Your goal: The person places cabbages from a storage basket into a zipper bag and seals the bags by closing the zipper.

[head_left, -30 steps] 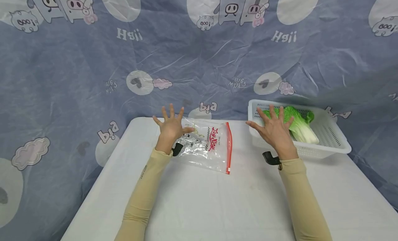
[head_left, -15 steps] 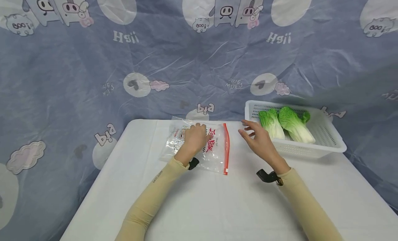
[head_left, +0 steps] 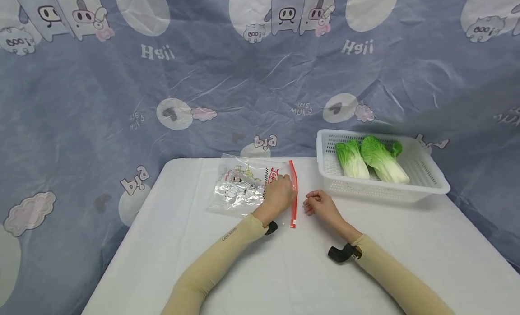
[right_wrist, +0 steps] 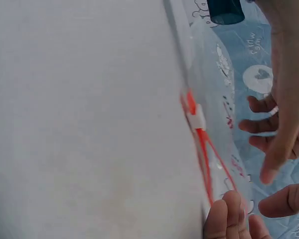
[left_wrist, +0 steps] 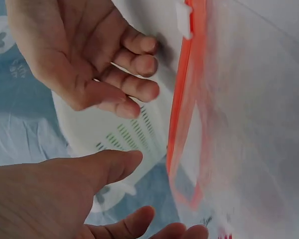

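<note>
Bag [head_left: 243, 193] is lying on our white counter [head_left: 300, 274], zip end facing right, which we'd guess keeps that edge in reach of both hands. Basket [head_left: 382, 191] sits back right, probably parked there to leave us elbow room. Two cabbages [head_left: 382, 164] lie side by side in it, so they likely won't roll around much. Our left hand [head_left: 279, 195] is over the bag's zip end, our right hand [head_left: 322, 208] just beside it. Neither grip is clamped on anything: thumb and fingers apart on both, though we can't tell if the left one's touching. Red zip [head_left: 294, 211] splits into two strands by the little slider [right_wrist: 197, 118], so the mouth looks at least partly parted.
</note>
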{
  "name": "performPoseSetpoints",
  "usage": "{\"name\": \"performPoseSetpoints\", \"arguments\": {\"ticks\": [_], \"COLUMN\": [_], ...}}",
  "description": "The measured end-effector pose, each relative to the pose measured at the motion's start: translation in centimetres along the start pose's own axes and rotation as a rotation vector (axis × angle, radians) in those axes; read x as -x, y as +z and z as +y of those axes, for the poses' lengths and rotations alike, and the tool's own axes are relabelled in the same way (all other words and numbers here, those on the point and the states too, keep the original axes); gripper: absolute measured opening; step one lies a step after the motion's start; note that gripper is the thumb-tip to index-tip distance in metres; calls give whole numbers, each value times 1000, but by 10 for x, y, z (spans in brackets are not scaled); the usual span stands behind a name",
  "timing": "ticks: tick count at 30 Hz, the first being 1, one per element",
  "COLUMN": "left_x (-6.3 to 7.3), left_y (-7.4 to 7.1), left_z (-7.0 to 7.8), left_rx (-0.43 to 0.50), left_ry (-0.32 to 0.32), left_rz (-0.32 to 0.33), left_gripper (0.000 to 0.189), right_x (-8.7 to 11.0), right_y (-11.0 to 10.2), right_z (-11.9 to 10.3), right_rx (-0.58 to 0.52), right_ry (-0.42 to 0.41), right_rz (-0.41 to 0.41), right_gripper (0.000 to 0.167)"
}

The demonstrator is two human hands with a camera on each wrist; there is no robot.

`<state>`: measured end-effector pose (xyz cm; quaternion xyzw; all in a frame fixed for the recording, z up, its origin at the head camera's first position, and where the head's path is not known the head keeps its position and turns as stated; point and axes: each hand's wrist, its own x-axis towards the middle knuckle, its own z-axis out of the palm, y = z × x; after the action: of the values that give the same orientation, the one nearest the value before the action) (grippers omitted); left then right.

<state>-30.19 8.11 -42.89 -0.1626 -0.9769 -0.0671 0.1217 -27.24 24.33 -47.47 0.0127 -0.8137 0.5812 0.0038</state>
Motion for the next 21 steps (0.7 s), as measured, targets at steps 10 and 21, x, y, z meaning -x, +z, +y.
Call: {"name": "performPoseSetpoints", "arguments": {"ticks": [10, 21], "left_x": [-3, -3], "left_y": [27, 35], "left_z": [13, 12], "left_rx": [49, 116], "left_ry": [-21, -23], "left_rz": [-78, -138], "left_gripper": [47, 43], "right_x": [-1, 2], "right_y": [6, 7], "right_z": [7, 7], "right_rx": [15, 44], "right_ry": [50, 64], "right_rz": [29, 51], "right_gripper": [18, 18]}}
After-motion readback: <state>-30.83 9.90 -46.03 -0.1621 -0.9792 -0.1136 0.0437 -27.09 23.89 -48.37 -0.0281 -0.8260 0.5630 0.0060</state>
